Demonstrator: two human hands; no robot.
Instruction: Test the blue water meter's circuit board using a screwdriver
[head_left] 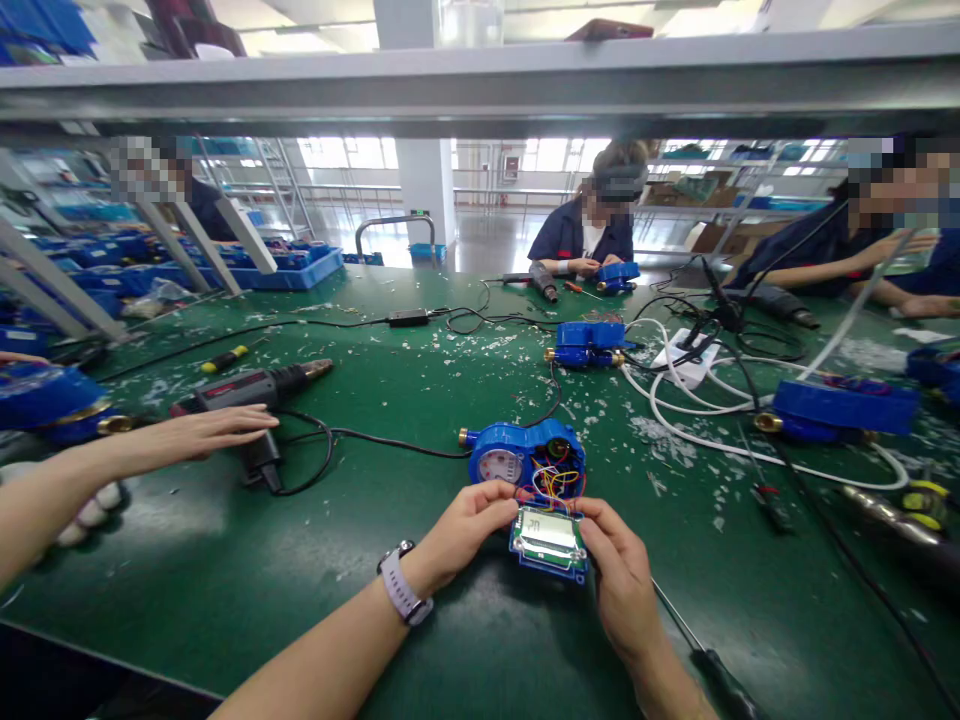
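Note:
A blue water meter point(517, 455) lies open on the green table, its dial facing up and coloured wires spilling from its right half. The wires lead to a small blue circuit board with an LCD screen point(549, 540) just in front of it. My left hand point(465, 530), with a watch on the wrist, pinches the board's left edge. My right hand point(619, 560) grips its right edge. Both hands hold the board close to the table.
A co-worker's hand point(202, 432) reaches from the left onto a heat gun point(255, 390). More blue meters point(589, 342) point(844, 408), white cables and a power strip point(686, 360) lie ahead right. A screwdriver point(716, 672) rests near my right wrist. Other people sit across the table.

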